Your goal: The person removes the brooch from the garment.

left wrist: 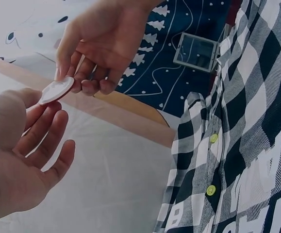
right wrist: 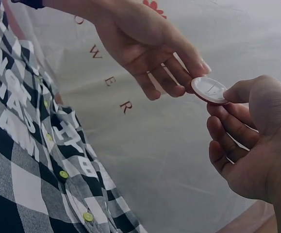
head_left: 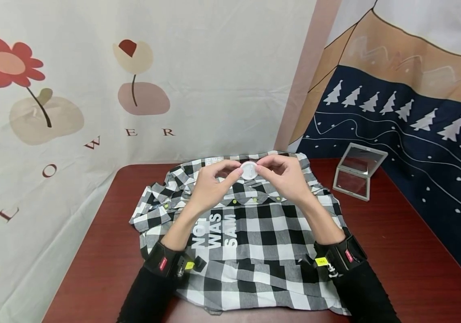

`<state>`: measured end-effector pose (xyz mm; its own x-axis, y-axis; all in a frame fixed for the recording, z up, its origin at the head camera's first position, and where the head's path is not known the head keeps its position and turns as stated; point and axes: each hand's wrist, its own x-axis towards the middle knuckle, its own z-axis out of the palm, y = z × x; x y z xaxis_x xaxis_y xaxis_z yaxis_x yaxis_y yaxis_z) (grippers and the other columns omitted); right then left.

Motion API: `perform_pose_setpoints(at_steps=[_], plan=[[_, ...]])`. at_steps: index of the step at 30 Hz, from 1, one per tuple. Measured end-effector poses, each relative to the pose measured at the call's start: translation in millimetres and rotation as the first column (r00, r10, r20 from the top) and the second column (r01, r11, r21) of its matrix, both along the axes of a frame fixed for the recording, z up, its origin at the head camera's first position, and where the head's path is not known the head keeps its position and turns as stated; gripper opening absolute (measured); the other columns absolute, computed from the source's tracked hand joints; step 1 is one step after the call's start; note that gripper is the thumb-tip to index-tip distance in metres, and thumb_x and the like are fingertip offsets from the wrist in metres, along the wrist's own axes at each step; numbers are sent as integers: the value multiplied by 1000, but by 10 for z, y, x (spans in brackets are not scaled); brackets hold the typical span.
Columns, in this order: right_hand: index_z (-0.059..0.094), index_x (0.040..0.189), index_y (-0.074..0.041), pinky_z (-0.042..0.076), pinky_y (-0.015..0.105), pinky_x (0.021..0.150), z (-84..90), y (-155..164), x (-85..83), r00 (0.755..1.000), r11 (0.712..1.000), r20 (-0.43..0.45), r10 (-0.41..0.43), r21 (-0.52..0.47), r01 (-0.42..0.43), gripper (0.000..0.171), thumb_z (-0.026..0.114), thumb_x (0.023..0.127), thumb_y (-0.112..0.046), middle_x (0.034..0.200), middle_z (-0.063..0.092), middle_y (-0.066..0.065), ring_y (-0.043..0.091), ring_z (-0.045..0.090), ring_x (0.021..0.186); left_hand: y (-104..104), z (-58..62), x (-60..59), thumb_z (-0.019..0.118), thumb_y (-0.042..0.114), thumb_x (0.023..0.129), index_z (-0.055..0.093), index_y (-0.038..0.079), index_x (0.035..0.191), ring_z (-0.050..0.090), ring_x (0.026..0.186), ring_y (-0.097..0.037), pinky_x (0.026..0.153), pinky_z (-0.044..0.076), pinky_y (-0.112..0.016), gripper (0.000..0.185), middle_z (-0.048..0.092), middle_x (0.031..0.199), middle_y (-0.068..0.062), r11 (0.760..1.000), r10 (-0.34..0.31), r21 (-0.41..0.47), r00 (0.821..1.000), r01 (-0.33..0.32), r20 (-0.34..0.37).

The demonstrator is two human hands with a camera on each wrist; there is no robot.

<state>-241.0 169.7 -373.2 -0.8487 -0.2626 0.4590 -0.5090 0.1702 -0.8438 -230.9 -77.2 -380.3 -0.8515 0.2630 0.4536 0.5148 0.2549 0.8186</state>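
Your wrist straps sit nearest, over the checked shirt (head_left: 254, 242) spread on the counter (head_left: 396, 251). Beyond them, your left hand (head_left: 210, 186) and right hand (head_left: 284, 175) meet above the collar, pinching a small white disc (head_left: 248, 170) between them, one on each edge, equally near. Only the wrist views show its red underside and the spare fingers (right wrist: 227, 131) loosely curled. Farther right stands a mirror (head_left: 358, 170).
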Motion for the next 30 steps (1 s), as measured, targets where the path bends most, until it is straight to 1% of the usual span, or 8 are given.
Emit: perform_pose_setpoints(at_steps=[4, 9, 16, 21, 23, 26, 30], plan=[[84, 108, -1, 55, 22, 70, 1, -20, 10, 1000, 1000, -10, 7, 11, -7, 9, 79, 103, -6, 97, 80, -7, 12, 65, 80, -2, -16, -11, 79, 24, 108, 85, 13, 121, 79, 92, -18, 86, 63, -29, 19, 86, 111, -6, 1000, 11, 8, 1000, -11, -6], [84, 108, -1, 57, 22, 73, -1, -36, 17, 1000, 1000, -12, 18, 1, -18, 9, 78, 103, -5, 99, 81, -7, 12, 68, 83, 2, -14, -9, 80, 19, 107, 85, 10, 118, 77, 89, -15, 83, 62, -23, 16, 86, 108, -8, 1000, 8, 22, 1000, -8, -7], [84, 109, -1, 59, 22, 74, -12, -33, 9, 1000, 1000, -27, 15, 6, -15, 9, 78, 104, -5, 101, 81, 2, 11, 70, 83, 22, -8, -3, 80, 16, 105, 85, 7, 116, 75, 85, -11, 81, 62, -23, 15, 86, 106, -11, 998, 18, 57, 1000, -17, -21], [83, 119, 1, 62, 21, 81, -11, -39, 14, 999, 999, -24, 32, -20, -33, 17, 77, 104, -4, 107, 81, -4, 15, 75, 91, 35, 3, 8, 80, 15, 105, 85, 6, 115, 74, 84, -10, 81, 61, -22, 14, 85, 105, -12, 996, 29, 85, 999, -28, -16], [81, 126, 2, 63, 21, 84, -10, -44, 18, 998, 998, -34, 50, -33, -52, 23, 76, 104, -1, 111, 82, -4, 16, 76, 96, 40, 10, 18, 80, 14, 105, 84, 5, 115, 74, 84, -10, 81, 61, -21, 14, 85, 105, -13, 994, 39, 99, 999, -37, -17], [77, 133, 3, 62, 21, 89, -6, -59, 28, 994, 995, -65, 87, -39, -89, 32, 76, 101, 4, 118, 81, 4, 14, 75, 100, 50, 20, 28, 80, 13, 105, 84, 3, 115, 73, 83, -9, 81, 62, -20, 14, 84, 104, -15, 991, 53, 123, 998, -50, -23], [75, 136, 3, 60, 22, 90, -5, -91, 43, 988, 993, -102, 115, -16, -117, 39, 78, 98, 8, 120, 79, 15, 13, 70, 98, 62, 26, 35, 80, 12, 104, 83, 2, 114, 72, 82, -7, 80, 62, -19, 15, 84, 103, -16, 987, 67, 149, 997, -62, -30]])
